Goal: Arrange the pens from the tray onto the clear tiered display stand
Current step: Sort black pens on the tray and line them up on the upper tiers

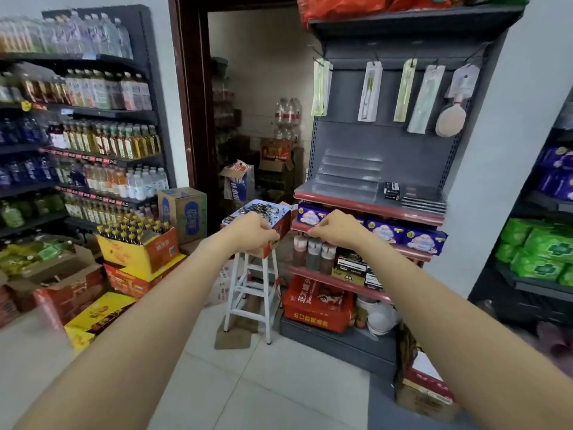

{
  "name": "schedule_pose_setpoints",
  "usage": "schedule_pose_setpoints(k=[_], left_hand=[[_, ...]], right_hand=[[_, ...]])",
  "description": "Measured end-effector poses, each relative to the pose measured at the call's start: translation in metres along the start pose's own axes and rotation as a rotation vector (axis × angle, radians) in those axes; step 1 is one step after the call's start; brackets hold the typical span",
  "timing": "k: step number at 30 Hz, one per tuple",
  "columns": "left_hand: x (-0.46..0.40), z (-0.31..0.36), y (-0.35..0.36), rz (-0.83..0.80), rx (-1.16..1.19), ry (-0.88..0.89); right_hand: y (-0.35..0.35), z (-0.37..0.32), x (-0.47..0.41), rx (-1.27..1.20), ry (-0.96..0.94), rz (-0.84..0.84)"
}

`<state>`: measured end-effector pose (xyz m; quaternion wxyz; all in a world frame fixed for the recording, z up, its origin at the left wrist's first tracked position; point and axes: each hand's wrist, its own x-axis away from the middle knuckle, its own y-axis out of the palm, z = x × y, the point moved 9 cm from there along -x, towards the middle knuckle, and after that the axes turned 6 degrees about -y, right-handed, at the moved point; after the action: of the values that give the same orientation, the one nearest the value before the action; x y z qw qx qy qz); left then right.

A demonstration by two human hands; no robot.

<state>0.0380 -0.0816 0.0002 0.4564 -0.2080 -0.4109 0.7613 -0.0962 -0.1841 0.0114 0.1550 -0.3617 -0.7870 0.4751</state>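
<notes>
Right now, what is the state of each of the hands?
Left hand: fingers curled, over the tray; grip cannot be told.
Right hand: fingers curled, holding nothing visible.

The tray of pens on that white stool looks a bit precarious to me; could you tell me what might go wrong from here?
1. The tray overhangs the narrow stool; a nudge from the left hand might tip it and spill the pens.
2. The clear stand sits higher than the tray, so loose pens carried up to it could drop.

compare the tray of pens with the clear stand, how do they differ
The tray sits on a white stool, while the clear stand sits higher, on a shelf. The tray is red-sided and piled with pens; the stand is see-through, stepped and bare.
</notes>
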Motion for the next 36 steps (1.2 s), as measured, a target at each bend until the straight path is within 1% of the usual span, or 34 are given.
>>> schedule_pose_setpoints(k=[1, 6, 12, 15, 18, 24, 29, 34, 36], left_hand=[[-0.009, -0.006, 0.002, -0.022, 0.03, -0.001], [-0.074, -0.041, 0.003, -0.038, 0.109, 0.009], [-0.145, -0.062, 0.0, 0.004, 0.034, 0.039], [-0.188, -0.073, 0.004, 0.018, 0.084, 0.053], [-0.238, -0.084, 0.013, 0.006, 0.04, 0.055], [-0.371, -0.107, 0.021, 0.028, -0.09, -0.011], [-0.467, -0.128, 0.026, 0.014, -0.096, -0.083], [-0.548, -0.165, 0.032, 0.008, -0.093, -0.168], [-0.58, -0.182, 0.04, -0.019, -0.089, -0.188]], right_hand=[[0.008, -0.001, -0.007, -0.011, -0.002, -0.028], [0.041, 0.008, -0.063, -0.032, -0.019, -0.053], [0.072, 0.019, -0.138, -0.071, -0.041, -0.014], [0.091, 0.035, -0.183, -0.072, -0.029, -0.02], [0.103, 0.047, -0.231, -0.074, -0.038, -0.014], [0.128, 0.082, -0.359, -0.04, -0.066, -0.086], [0.151, 0.114, -0.462, -0.038, -0.061, -0.172], [0.175, 0.135, -0.549, -0.046, -0.062, -0.216], [0.188, 0.141, -0.583, -0.067, -0.059, -0.236]])
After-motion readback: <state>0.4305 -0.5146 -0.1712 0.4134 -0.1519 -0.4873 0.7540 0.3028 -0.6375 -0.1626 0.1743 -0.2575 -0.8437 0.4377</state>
